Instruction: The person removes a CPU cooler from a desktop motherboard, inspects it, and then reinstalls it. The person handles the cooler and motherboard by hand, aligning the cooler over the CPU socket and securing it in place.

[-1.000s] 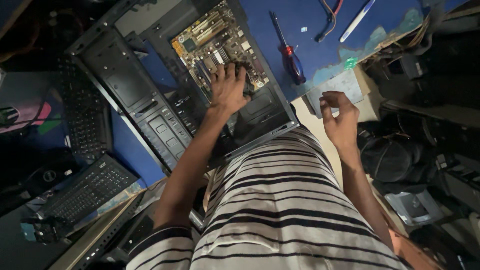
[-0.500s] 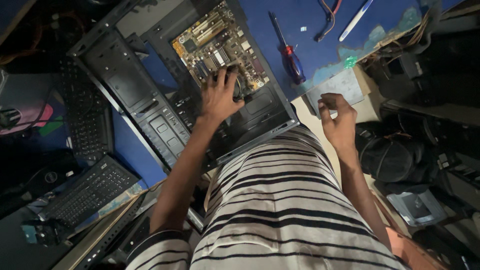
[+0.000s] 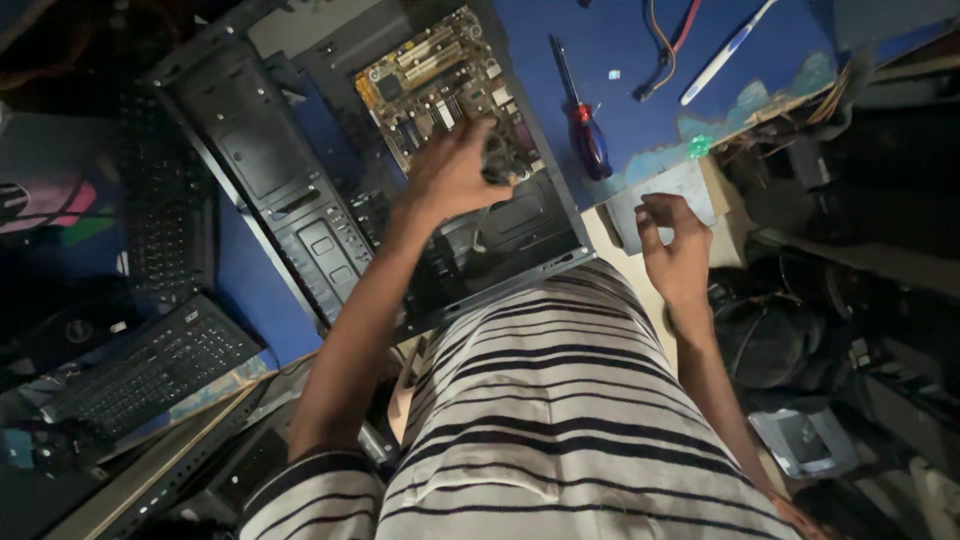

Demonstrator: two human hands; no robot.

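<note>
Fingers of the left hand point(image 3: 455, 175) curl around a small dark part over the motherboard point(image 3: 440, 85) inside the open computer case point(image 3: 300, 190), which lies flat on the blue bench point(image 3: 640, 130). The right hand point(image 3: 675, 250) hovers half-closed and empty above a grey sheet point(image 3: 690, 185) at the bench's near edge. A red-handled screwdriver point(image 3: 580, 120) lies just beside the case, a white pen point(image 3: 725, 52) and loose wires point(image 3: 665, 45) farther along. Two black keyboards point(image 3: 160, 365) rest beyond the case.

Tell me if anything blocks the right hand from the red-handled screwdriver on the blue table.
Nothing visible does. The right hand hovers off the table's edge, and only bare blue table lies between it and the screwdriver.
</note>
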